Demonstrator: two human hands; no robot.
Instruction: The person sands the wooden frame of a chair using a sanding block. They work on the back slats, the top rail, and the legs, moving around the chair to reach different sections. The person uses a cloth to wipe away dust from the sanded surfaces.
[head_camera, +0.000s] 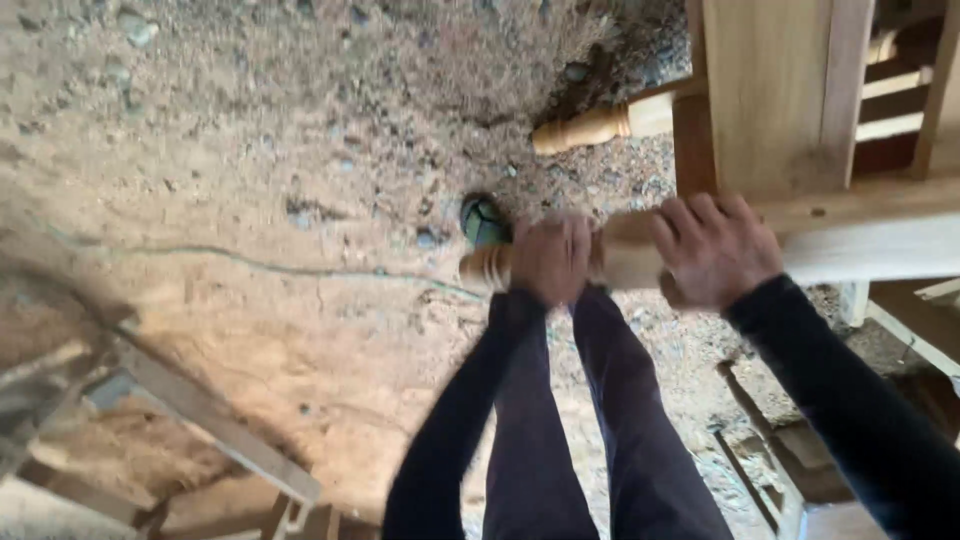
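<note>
Dirt and gravel floor (250, 200) below me, sandy and uneven, with stones scattered about. I've got both hands on a turned wooden leg (620, 262) of a pale, unfinished piece of furniture (770, 100) lying on its side, the leg held level just above my knees. Left hand (552, 258) has its fingers clamped round the leg near the ringed foot end; right hand (715, 250) has its fingers curled over the thicker part by the frame. Solid timber, I'd judge: stiff, fairly heavy, smooth but not slippery, best held close to the frame. A second leg (600, 125) juts out higher up. Open ground lies left; loose planks (215, 425) crowd the lower left and more framing the right.
</note>
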